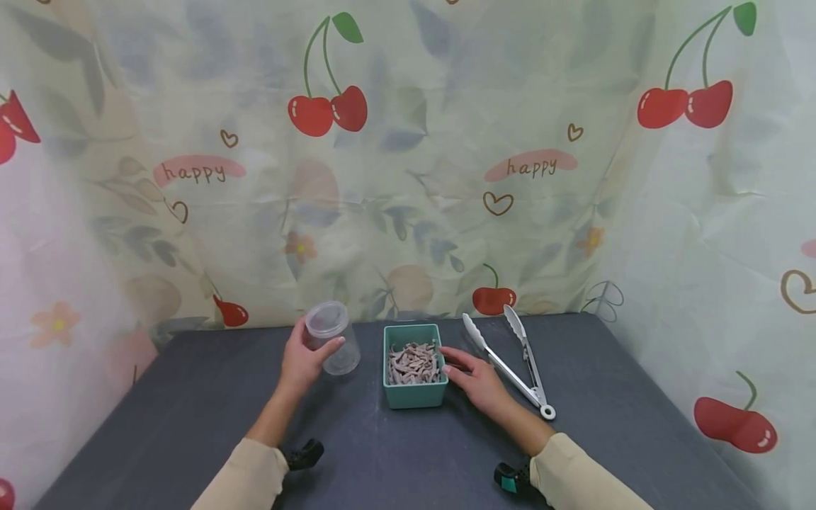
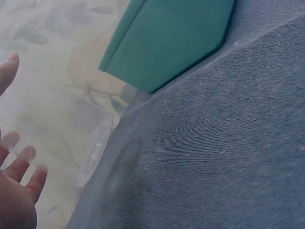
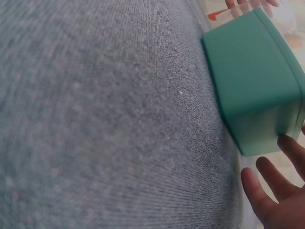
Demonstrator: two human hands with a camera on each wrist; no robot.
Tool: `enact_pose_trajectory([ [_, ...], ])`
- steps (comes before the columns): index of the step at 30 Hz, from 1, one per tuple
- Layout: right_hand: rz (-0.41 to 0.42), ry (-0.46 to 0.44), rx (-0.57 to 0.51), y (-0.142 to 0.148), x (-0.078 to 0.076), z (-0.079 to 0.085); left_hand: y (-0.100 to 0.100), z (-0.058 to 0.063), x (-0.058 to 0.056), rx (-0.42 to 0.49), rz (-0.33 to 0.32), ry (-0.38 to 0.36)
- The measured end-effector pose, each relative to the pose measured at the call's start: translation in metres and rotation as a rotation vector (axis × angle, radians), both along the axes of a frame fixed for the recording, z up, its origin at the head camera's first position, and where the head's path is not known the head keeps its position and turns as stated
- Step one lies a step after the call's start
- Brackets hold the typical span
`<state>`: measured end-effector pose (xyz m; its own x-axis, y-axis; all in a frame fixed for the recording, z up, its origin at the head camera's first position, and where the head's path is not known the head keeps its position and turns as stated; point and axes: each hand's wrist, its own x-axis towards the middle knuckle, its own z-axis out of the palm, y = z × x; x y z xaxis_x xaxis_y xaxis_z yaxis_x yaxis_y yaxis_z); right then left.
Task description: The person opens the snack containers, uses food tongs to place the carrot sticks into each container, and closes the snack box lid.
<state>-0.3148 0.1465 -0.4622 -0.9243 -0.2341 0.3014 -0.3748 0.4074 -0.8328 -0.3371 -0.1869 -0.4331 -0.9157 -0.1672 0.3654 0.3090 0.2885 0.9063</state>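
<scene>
My left hand [image 1: 299, 363] grips a clear plastic jar [image 1: 345, 348], thumb on its near side and fingers round the far left side. In the left wrist view the see-through jar [image 2: 57, 119] appears close to the dark cloth. To the jar's right stands a green rectangular box [image 1: 414, 397], holding many short greyish-brown strips [image 1: 414, 363]. Beside the box is my right hand [image 1: 481, 386], its fingers extended and loosely spread. From the right wrist view, one fingertip [image 3: 285, 140] meets the box's side wall, while the other visible fingers stay spread below it.
Metal tongs [image 1: 532, 389] lie spread on the dark table cloth [image 1: 395, 460], right of the box and just past my right hand. A printed curtain [image 1: 408, 212] with cherries hangs behind the table and along both sides.
</scene>
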Motion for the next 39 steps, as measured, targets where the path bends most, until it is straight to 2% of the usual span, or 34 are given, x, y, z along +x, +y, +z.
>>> enact_pose_trajectory([
  [6, -0.004, -0.007, -0.011, -0.001, -0.001, -0.001, 0.007, -0.008, -0.001, 0.029, -0.027, -0.009],
  [19, 0.005, -0.008, -0.016, -0.001, 0.000, 0.000, 0.022, -0.020, -0.002, 0.002, -0.007, -0.023],
  [27, 0.006, -0.019, -0.011, -0.001, -0.001, -0.001, 0.027, -0.022, -0.003, -0.017, -0.012, -0.039],
  [39, 0.001, -0.072, -0.040, -0.001, 0.000, -0.001, 0.030, -0.023, -0.004, -0.072, -0.029, -0.109],
])
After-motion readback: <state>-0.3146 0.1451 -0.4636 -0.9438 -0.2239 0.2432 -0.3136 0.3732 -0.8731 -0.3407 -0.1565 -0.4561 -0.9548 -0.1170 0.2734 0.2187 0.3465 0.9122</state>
